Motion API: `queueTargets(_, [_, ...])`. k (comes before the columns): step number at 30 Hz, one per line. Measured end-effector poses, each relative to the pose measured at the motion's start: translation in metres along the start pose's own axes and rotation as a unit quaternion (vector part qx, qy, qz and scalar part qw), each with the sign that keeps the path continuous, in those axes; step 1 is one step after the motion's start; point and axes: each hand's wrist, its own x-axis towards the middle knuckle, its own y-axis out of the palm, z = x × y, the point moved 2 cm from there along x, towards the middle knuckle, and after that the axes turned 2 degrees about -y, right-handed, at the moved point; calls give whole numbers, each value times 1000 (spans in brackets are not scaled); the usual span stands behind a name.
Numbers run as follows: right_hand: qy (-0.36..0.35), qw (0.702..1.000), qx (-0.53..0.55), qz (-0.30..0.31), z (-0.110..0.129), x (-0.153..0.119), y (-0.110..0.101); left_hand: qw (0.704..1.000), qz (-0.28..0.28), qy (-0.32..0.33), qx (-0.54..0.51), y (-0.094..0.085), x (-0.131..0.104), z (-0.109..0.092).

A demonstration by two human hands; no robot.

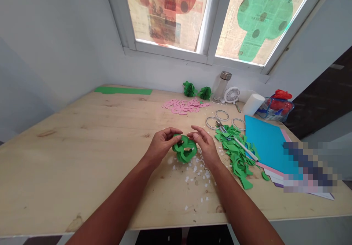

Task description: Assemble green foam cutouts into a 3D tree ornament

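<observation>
A green paper cut-out (184,149), looped in several layers with openings through it, is held up just above the table. My left hand (162,144) pinches its upper left edge between thumb and fingers. At the cut-out's upper right is my right hand (204,144), index finger stretched out and thumb apart from it. Its fingertips are close to the paper edge; whether they touch it I cannot tell. Small white paper bits (202,171) lie scattered below and between my forearms. One white bit shows on the cut-out's right side.
Green scraps (236,157) lie to the right with scissors (220,125), a white pen-like stick (245,148) and tape rolls (222,115). Behind are pink cut-outs (183,106), green paper balls (189,89), a bottle (220,87) and a fan (231,95). Blue sheets (261,142) sit farther right.
</observation>
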Motion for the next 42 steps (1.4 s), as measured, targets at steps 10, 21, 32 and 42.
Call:
queueTargets(10, [-34,992,-122,23,-11,1,0,1000,-18,14,-7,-4,0,-2])
queueTargets(21, [-78,982,-171,34,-6,-2,2,997,19,-12,72,-6,1,-1])
queueTargets(32, [-75,980,-183,17,-4,-3,3,998,1,14,59,-4,3,1])
queueTargets(42, [-49,991,-120,-12,-11,4,-2,1000,7,-19,-10,-9,5,0])
